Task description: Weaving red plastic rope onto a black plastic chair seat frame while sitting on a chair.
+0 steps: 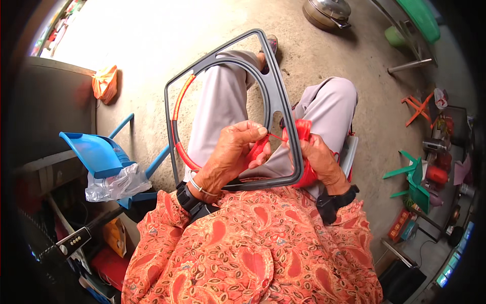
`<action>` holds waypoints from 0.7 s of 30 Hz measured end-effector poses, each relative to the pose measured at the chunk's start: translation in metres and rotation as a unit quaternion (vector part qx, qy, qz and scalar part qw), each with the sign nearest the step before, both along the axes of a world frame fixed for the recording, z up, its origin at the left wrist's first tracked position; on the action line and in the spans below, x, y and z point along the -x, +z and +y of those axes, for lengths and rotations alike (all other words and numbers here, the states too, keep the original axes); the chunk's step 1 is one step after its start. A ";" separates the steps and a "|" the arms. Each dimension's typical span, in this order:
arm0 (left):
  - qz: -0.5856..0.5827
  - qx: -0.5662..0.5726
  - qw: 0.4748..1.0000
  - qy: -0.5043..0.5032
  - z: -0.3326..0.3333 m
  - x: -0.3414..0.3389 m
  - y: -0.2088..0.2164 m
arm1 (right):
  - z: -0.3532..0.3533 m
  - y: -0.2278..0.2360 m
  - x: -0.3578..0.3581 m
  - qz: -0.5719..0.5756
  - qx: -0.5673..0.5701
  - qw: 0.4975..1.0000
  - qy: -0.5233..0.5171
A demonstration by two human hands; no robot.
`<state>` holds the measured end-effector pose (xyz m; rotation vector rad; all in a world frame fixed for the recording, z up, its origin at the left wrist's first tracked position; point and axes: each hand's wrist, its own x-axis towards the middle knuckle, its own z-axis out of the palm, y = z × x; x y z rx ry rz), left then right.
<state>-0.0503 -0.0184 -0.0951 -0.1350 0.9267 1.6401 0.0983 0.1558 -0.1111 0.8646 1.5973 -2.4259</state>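
Note:
A black square frame [277, 86] with a round opening rests tilted across my lap. Part of its inner ring is wrapped in red and orange ribbon [180, 96]; other stretches are bare black. My left hand [238, 144] reaches over the ring's near side, thumb and fingers closed on red ribbon [259, 148]. At the frame's right edge, my right hand [320, 158] grips a bunched red ribbon bundle [303, 129]. A thin red strand runs between the two hands. The right fingertips are partly hidden behind the frame's edge.
On the left, a blue dustpan [93, 152] lies by a crumpled clear plastic bag [119, 183]. An orange bag [105, 84] stands beyond, against a dark cabinet [55, 109]. A lidded metal pot [326, 14] is far ahead. Right: a green stool [418, 183] and cluttered shelves.

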 end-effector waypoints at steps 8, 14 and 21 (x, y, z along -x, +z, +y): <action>-0.039 -0.040 0.998 0.002 -0.009 0.028 -0.028 | -0.001 0.032 -0.012 -0.007 -0.222 0.961 0.164; -0.070 -0.061 0.996 -0.006 -0.009 0.027 -0.028 | -0.014 0.021 -0.002 0.017 -0.224 0.960 0.165; -0.068 -0.096 0.993 -0.030 -0.011 0.022 -0.039 | -0.029 0.001 0.021 0.105 -0.138 0.981 0.089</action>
